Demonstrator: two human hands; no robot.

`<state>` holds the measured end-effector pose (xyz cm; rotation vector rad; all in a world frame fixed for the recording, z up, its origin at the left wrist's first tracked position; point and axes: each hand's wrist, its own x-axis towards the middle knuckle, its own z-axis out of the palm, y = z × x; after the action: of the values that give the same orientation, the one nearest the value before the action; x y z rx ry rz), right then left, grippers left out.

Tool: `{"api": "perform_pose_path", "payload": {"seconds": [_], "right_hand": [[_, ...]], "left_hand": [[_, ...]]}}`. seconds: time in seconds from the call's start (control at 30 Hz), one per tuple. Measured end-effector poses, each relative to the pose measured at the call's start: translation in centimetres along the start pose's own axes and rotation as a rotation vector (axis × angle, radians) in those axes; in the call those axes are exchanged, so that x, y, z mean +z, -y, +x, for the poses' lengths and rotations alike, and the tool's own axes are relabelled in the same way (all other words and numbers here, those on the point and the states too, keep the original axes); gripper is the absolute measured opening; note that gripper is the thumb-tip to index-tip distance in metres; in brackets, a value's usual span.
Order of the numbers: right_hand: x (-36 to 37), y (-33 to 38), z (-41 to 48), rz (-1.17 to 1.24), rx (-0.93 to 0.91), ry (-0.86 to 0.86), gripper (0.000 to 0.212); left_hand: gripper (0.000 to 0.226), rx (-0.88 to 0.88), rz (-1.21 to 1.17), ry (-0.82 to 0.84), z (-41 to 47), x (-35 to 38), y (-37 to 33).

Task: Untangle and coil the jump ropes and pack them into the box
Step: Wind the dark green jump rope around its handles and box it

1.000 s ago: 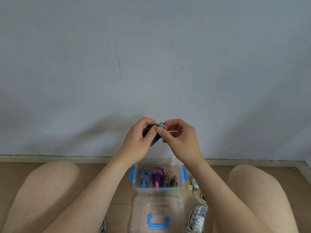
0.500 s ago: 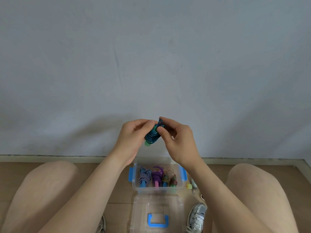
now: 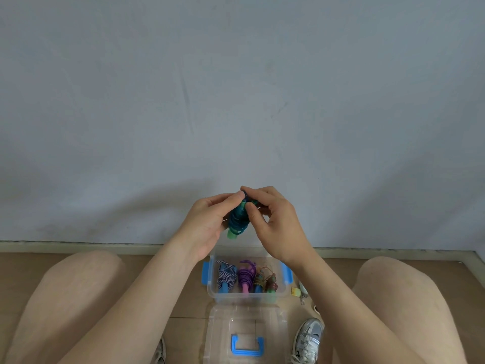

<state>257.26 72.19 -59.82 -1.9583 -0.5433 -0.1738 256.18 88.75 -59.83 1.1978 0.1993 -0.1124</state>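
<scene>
Wall takes up most of the view, plain pale grey, with a strip of wood floor under it and bare knees out to either side of the hands. Straight below the hands on the floor is the clear lid with a blue handle, lying flat. Just past it, under the wrists, is the open clear box with blue latches. A white sneaker sits under the right forearm, right beside the lid.

Both hands are up in front of the wall, well above the box. The left hand is curled round the blue-green jump rope, which is wound into a tight bundle between the two palms, with a light green handle end poking out the bottom. The right hand pinches the top of that bundle with thumb and forefinger, the other fingers loosely curled.

Down in the box there's a blue-and-white striped rope on the left-hand side, a purple rope with a pink handle in the middle, and a brownish rope on the right-hand side.
</scene>
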Motion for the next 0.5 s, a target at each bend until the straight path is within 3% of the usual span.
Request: {"api": "perform_pose_path", "payload": {"seconds": [0.33, 0.5], "right_hand": [[-0.39, -0.22, 0.1, 0.133, 0.115, 0.013, 0.028], [-0.48, -0.43, 0.26, 0.075, 0.129, 0.02, 0.025]], "left_hand": [[0.02, 0.095, 0.254, -0.021, 0.05, -0.59, -0.34], [0.011, 0.07, 0.141, -0.043, 0.13, -0.37, -0.25]]}}
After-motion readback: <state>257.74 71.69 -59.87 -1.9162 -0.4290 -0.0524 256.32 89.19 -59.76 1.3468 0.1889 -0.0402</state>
